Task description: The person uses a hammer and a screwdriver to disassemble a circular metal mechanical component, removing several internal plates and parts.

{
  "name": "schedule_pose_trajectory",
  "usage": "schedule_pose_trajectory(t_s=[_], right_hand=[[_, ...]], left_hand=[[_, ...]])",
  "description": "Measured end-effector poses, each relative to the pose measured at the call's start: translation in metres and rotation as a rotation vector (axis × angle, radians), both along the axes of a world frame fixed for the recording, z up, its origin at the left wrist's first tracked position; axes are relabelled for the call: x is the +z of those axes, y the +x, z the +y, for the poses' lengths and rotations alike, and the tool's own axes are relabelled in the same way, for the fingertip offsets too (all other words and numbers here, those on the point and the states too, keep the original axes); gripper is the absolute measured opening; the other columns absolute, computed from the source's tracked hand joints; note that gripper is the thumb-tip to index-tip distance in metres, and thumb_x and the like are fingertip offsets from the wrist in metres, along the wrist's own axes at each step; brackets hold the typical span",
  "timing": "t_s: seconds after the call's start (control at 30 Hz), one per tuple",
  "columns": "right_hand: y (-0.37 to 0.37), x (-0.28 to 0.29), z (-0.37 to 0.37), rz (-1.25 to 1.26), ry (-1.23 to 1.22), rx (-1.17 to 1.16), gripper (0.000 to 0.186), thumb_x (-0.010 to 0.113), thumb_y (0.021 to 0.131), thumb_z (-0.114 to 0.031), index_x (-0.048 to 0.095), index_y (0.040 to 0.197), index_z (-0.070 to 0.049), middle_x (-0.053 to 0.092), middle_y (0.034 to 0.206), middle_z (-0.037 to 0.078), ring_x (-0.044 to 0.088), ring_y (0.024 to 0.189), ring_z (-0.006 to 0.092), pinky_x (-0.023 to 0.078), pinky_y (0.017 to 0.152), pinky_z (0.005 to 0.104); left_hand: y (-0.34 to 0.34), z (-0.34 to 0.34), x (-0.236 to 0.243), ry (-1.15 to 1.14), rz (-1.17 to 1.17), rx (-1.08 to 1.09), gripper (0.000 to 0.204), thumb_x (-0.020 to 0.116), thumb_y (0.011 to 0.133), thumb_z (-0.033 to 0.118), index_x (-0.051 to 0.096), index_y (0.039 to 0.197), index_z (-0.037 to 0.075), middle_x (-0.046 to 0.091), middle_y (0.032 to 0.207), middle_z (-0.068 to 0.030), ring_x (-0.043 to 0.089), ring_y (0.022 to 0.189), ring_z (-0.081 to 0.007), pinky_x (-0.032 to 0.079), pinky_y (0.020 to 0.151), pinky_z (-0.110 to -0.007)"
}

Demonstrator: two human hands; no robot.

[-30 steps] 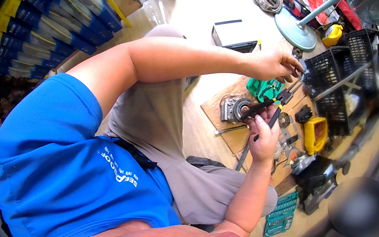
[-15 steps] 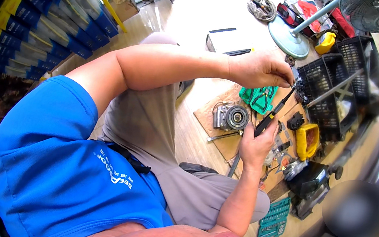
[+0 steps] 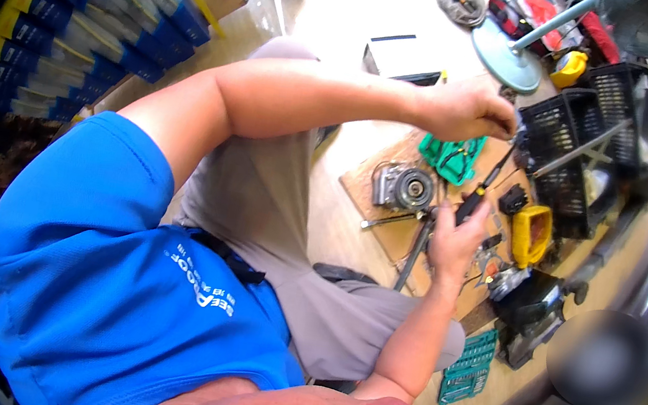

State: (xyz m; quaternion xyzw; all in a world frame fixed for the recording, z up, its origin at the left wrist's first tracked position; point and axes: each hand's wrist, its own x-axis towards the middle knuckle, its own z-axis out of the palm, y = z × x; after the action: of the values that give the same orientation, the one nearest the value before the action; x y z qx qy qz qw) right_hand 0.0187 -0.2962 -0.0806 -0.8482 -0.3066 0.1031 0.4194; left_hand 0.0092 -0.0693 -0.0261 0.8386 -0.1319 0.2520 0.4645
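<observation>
My right hand (image 3: 458, 241) is wrapped round a slim screwdriver-like tool (image 3: 472, 202) with a black handle and a yellow band. Its thin shaft points away, up toward my left hand (image 3: 474, 113). The left fingers are pinched together close to the tool's tip; whatever small thing is between them is hidden. Beside the tool, a metal machine unit (image 3: 403, 187) with a round grooved pulley lies on a wooden board (image 3: 358, 176). An open green tool case (image 3: 451, 159) rests behind it, below my left wrist. A ratchet-like bar (image 3: 389, 222) lies by the unit's near side.
Black plastic crates (image 3: 561, 126) and a fan base (image 3: 506, 58) stand at the far right. A yellow container (image 3: 530, 235) sits right of my right hand among loose parts. A green socket set (image 3: 469, 368) lies near my right knee. Blue-and-yellow packages (image 3: 83, 12) hang at left.
The whole view has shifted a little. Both hands keep nearly the same pose, the right still round the tool and the left pinched near its tip, now blurred.
</observation>
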Motion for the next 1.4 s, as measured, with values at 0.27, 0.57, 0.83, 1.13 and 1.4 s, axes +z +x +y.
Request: schedule_pose_trajectory(t_s=[0.27,0.57,0.83,1.13,1.4], right_hand=[[0.033,-0.017,-0.035,-0.046,-0.337,-0.012,0.053,0.069,0.076,-0.02,0.054,0.123,0.001,0.061,0.11,0.022,0.06,0.1,0.0352,0.046,0.087,0.0397],[0.024,-0.033,-0.041,0.884,-0.032,-0.171,0.036,0.057,0.089,-0.028,0.058,0.112,0.0,0.066,0.097,0.017,0.066,0.08,0.0254,0.056,0.064,0.0388],[0.004,0.005,-0.028,1.411,0.464,0.261,0.051,0.036,0.097,-0.036,0.045,0.13,0.002,0.059,0.115,0.026,0.066,0.09,0.0366,0.056,0.075,0.0483],[0.005,0.02,-0.024,1.346,0.592,0.283,0.073,0.029,0.096,-0.06,0.041,0.134,0.001,0.054,0.124,0.025,0.063,0.098,0.0415,0.057,0.074,0.0496],[0.002,0.01,-0.025,0.317,0.741,0.187,0.077,0.073,0.084,-0.033,0.03,0.139,0.0,0.038,0.139,0.019,0.038,0.131,0.0361,0.028,0.112,0.0494]], left_hand=[[0.003,0.008,-0.014,0.229,0.121,0.285,0.033,0.067,0.085,0.025,0.064,0.113,0.007,0.068,0.102,-0.0151,0.066,0.096,-0.0289,0.051,0.085,-0.039],[-0.001,-0.02,-0.044,0.742,0.394,-0.143,0.038,0.06,0.086,0.009,0.057,0.124,0.007,0.056,0.128,-0.0149,0.058,0.113,-0.0291,0.051,0.092,-0.038],[-0.025,-0.044,-0.061,0.865,-0.239,-0.178,0.043,0.051,0.087,0.015,0.046,0.13,0.018,0.059,0.115,-0.0046,0.051,0.122,-0.0247,0.026,0.11,-0.054],[-0.014,-0.052,-0.06,0.692,0.176,-0.296,0.02,0.06,0.078,0.01,0.056,0.098,0.009,0.065,0.084,-0.0107,0.063,0.087,-0.0341,0.043,0.09,-0.047],[0.006,-0.06,-0.077,0.401,0.378,-0.298,0.029,0.068,0.073,0.015,0.062,0.101,0.008,0.066,0.088,-0.0142,0.063,0.088,-0.0352,0.048,0.076,-0.044]])
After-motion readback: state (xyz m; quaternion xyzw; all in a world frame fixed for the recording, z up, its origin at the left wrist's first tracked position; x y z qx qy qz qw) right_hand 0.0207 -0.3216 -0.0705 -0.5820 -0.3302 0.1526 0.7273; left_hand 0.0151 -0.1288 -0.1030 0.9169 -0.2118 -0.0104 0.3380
